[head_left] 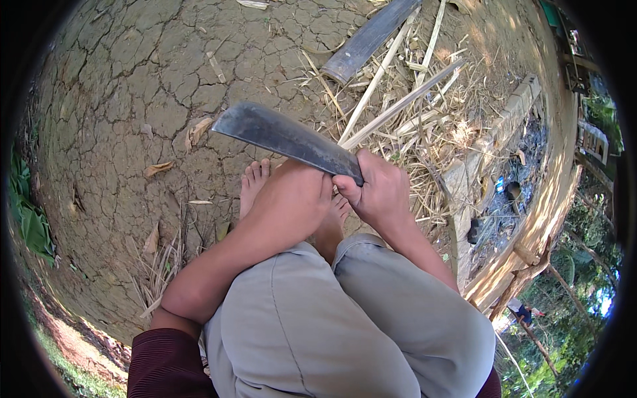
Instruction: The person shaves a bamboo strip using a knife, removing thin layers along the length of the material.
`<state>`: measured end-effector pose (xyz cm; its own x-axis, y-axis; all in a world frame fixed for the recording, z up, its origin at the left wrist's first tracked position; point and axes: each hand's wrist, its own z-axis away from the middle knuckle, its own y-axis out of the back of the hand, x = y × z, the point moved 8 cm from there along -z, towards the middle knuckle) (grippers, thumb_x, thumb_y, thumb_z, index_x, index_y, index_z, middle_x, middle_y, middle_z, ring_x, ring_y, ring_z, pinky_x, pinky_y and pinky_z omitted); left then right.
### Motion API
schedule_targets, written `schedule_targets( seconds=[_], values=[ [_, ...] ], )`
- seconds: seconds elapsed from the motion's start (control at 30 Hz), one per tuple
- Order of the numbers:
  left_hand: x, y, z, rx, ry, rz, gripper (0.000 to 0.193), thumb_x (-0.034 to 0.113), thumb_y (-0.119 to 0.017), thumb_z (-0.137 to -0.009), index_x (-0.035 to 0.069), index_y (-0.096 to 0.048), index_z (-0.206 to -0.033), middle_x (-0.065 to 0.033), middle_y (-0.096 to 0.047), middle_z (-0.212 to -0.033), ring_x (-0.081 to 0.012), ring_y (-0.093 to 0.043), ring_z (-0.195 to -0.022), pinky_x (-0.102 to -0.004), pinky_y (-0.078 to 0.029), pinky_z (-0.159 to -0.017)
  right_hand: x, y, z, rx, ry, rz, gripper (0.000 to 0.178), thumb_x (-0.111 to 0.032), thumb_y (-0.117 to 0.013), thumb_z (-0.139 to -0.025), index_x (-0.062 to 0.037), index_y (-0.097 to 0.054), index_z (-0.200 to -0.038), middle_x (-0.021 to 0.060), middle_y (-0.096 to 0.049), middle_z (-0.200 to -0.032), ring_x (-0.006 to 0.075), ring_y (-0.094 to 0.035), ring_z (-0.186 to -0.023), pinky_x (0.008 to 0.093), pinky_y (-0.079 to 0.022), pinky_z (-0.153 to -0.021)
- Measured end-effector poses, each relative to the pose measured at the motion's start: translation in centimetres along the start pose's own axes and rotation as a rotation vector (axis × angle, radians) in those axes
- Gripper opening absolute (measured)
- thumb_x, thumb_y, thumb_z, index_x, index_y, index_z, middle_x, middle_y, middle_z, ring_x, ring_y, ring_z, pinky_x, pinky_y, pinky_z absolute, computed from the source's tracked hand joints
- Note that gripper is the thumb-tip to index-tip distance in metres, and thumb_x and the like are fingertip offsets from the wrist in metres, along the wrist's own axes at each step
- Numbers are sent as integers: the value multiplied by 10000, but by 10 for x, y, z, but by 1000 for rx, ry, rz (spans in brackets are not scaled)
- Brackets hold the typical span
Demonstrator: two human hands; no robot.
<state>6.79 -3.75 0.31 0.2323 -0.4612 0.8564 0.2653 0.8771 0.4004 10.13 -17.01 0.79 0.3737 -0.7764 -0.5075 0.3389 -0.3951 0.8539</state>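
A machete (pixel 285 136) with a broad dark blade lies slantwise in front of my knees, its wide tip toward the left. At the blade's right end my right hand (pixel 385 189) is closed, the thumb pressed near the base; the handle is hidden. My left hand (pixel 298 196) is curled just under the blade, its fingers turned away, so what they hold cannot be made out. A pale split strip (pixel 401 103) runs from behind the blade toward the upper right; its near end is hidden.
A dark split bamboo length (pixel 368 40) lies on the cracked earth (pixel 133 86) at the top. Fibre shavings (pixel 431 132) litter the ground to the right, beside a low ledge (pixel 458 199) and a bluish ashy patch (pixel 504 205). My bare feet (pixel 252 182) are below the blade.
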Motion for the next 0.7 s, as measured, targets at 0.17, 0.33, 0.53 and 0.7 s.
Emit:
schedule_targets(
  seconds=[0.17,0.33,0.53,0.7],
  values=[
    [5,-6,0,-55,-57,-50,209,154,-505,-904,-15,-623,-932,-251,-618,-905,-456,-587,-853,-534,-438,-778,11,-3,13,35,-41,8,719,-739,-430,-889,-48,-468,-694,133,-477,-580,341,-531,-499,413,-419,-458],
    [-1,-5,2,-120,98,-105,302,228,-443,-992,-27,-602,-960,-294,-621,-973,-489,-579,-940,-556,-430,-839,22,-5,19,115,-26,110,708,-714,-418,-915,-45,-486,-693,139,-468,-565,345,-535,-496,427,-420,-464],
    [-23,6,22,-30,138,-68,342,272,-408,-1040,-13,-570,-941,-235,-571,-837,-424,-540,-850,-478,-435,-848,228,36,83,223,-1005,-72,659,-674,-303,-983,-115,-367,-640,-28,-331,-527,155,-343,-426,366,-347,-418],
    [-24,-3,10,46,-26,-134,277,246,-433,-1037,19,-557,-938,-142,-503,-636,-292,-478,-586,-391,-422,-612,167,-10,59,355,-1129,-914,668,-781,-274,-916,-156,-317,-682,-45,-280,-544,118,-303,-426,280,-291,-410]
  ],
)
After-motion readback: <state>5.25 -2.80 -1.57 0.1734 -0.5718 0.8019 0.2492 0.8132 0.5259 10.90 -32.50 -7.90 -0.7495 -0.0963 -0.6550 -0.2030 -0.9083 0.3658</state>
